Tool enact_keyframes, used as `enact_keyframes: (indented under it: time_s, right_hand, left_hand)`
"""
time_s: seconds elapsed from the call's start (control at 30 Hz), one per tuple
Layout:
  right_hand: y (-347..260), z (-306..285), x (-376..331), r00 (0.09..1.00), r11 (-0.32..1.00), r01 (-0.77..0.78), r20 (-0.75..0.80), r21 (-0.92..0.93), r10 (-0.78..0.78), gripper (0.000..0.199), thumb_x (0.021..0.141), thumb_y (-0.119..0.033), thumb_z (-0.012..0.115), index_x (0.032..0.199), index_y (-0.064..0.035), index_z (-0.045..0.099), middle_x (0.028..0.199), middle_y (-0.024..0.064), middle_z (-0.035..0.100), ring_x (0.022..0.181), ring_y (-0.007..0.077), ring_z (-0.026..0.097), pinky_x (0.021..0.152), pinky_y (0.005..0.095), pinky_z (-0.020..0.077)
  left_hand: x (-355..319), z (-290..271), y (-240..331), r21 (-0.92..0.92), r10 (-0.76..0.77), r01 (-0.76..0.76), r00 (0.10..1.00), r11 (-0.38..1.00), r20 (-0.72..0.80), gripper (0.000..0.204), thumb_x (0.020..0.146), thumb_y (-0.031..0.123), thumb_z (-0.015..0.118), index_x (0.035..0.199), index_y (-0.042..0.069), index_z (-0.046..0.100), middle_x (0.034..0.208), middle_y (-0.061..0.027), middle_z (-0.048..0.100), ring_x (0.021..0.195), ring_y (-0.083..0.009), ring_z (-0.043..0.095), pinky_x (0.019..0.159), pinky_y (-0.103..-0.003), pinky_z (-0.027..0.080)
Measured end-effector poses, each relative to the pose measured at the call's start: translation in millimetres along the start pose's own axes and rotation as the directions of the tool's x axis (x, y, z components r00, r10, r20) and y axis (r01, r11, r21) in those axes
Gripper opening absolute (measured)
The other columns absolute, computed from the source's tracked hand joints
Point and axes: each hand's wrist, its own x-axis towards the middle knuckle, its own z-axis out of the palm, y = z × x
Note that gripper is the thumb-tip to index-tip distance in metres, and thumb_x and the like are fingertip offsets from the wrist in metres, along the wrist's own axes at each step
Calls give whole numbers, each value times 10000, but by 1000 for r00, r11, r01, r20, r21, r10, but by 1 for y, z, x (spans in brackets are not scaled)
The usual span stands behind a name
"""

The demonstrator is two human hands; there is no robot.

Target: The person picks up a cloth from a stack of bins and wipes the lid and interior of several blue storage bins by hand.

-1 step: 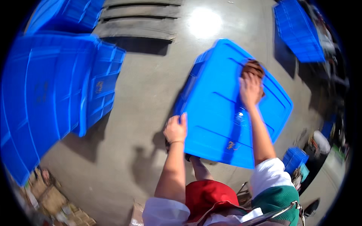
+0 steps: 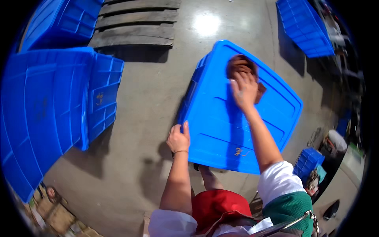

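A large blue plastic bin (image 2: 221,134) stands on the floor before me, its broad grooved face turned up; whether that is a lid or the bin's bottom I cannot tell. At its near left edge my left hand (image 2: 179,137) is closed over the rim, thumb on top. My right hand (image 2: 245,90) presses a bunched brown cloth (image 2: 241,65) onto the far part of the face, fingers bent over it. Part of the cloth shows beyond the fingertips and a corner sticks out beside the hand. Wet-looking specks mark the blue face.
Big blue bins (image 2: 43,106) stand close together on the left, with another bin (image 2: 306,29) at the far right. A wooden pallet (image 2: 138,23) lies at the back. Near right is a small blue crate (image 2: 308,164) beside clutter; cardboard (image 2: 59,219) lies at the lower left.
My right hand and the brown cloth have moved left across the bin's face. My left hand keeps its hold on the edge. The whole view has shifted slightly.
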Motion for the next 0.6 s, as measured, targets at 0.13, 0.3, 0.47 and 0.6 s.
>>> enact_keyframes:
  time_s: [0.13,0.3,0.47,0.6]
  right_hand:
    - [-71,-13,34,992,952,11,117,307,-49,283,770,-311,585,987,-131,616,1082,51,594,1022,238,518,836,418,356]
    - [52,-11,0,961,939,201,128,279,-244,324,809,-262,602,1085,-93,581,1088,75,570,1059,291,497,880,407,376]
    - [236,-36,-93,1000,968,-23,-14,-249,20,364,830,-296,586,1086,-37,601,1091,118,595,1051,313,521,910,456,373]
    - [272,-46,-99,871,826,-432,71,-362,486,382,868,-386,510,1122,-110,587,1187,88,545,1105,313,477,871,484,397]
  left_hand:
    - [-3,11,-16,-5,84,-84,995,996,-60,377,877,402,525,752,65,640,778,-134,631,686,-344,602,594,-441,469]
    - [-13,-1,1,-7,55,-55,995,998,-86,392,905,360,491,741,34,633,694,-164,616,624,-371,581,546,-466,438]
    - [-12,-9,-2,-35,71,-73,996,997,-55,405,919,355,460,793,14,639,705,-190,615,619,-378,577,545,-462,428]
    - [-7,4,-13,-51,121,-127,986,991,-111,389,916,331,469,749,17,628,711,-197,610,624,-394,568,551,-474,427]
